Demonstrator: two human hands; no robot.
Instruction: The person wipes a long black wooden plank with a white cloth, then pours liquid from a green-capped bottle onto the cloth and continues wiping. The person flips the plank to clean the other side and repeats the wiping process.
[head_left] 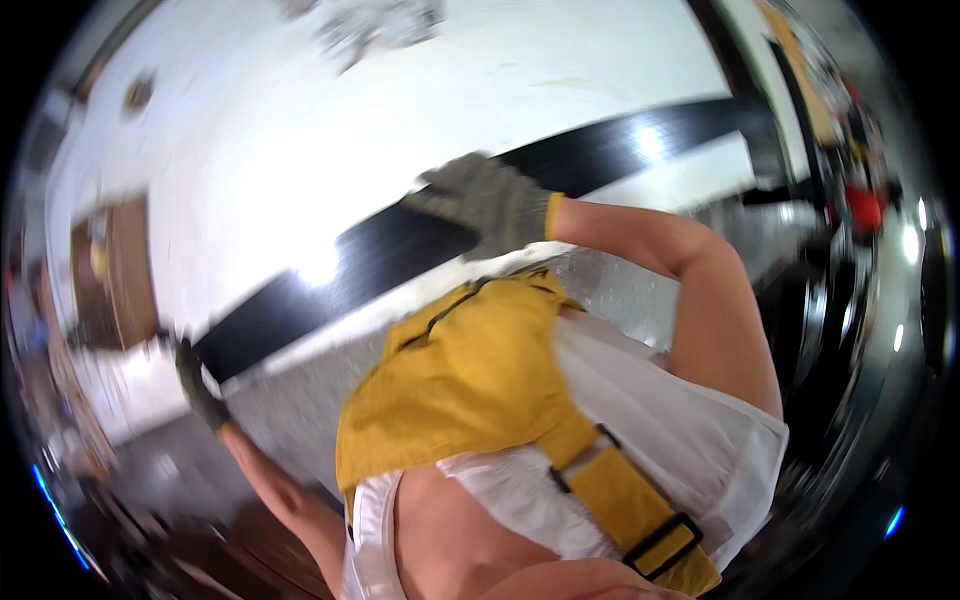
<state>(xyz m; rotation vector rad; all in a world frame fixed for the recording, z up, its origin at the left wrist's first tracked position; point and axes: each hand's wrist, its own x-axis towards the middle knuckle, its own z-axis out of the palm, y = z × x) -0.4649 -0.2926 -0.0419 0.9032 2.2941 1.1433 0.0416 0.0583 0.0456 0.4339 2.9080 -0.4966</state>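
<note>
A long, glossy black strip point(400, 250) lies slantwise across a white tabletop, close to its near edge. My right hand point(485, 205), in a grey-green knit glove with a yellow cuff, rests on the strip around its middle, fingers stretched out flat. At the strip's left end is my left hand point(203, 388) in a similar glove. Its fingers point away from me, beside the end of the strip, and look straight, though motion blurs them. Whether they touch the strip's edge I cannot tell.
On the left of the tabletop point(480, 60) stands a brown open box point(125, 270). Crumpled grey-white material point(375, 25) lies at the far side, and a small brown round thing point(139, 93) at far left. Blurred shelving with a red item point(863, 208) is at right.
</note>
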